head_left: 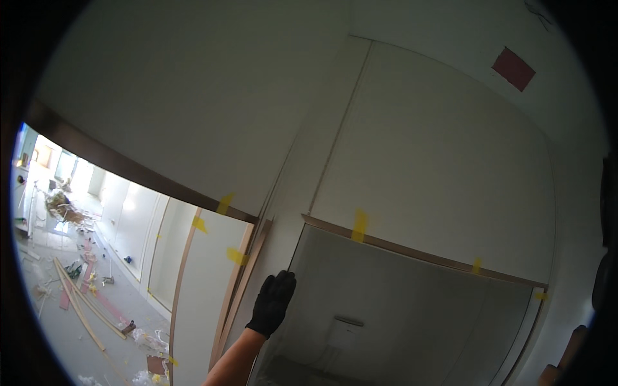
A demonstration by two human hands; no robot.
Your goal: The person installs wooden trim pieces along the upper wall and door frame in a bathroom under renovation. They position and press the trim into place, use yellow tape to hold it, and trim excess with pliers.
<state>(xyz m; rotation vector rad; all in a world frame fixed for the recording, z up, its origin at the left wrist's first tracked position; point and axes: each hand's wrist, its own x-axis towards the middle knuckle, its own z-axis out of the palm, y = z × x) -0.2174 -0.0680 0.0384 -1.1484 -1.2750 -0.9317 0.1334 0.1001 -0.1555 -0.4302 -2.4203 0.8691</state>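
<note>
Pressing against the left edge of the grey panel (412,309), the black-gloved left hand (273,302) lies flat, fingers closed together, gripping nothing; wooden trim (418,252) runs above.

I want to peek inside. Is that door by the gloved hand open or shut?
Open. Past the frame edge that the gloved left hand touches, a dim room with a white fixture shows through.

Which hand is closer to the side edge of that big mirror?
Left. The black-gloved left hand rests right on the left edge of the mirror, below its wooden trim. The right hand is not in view.
</note>
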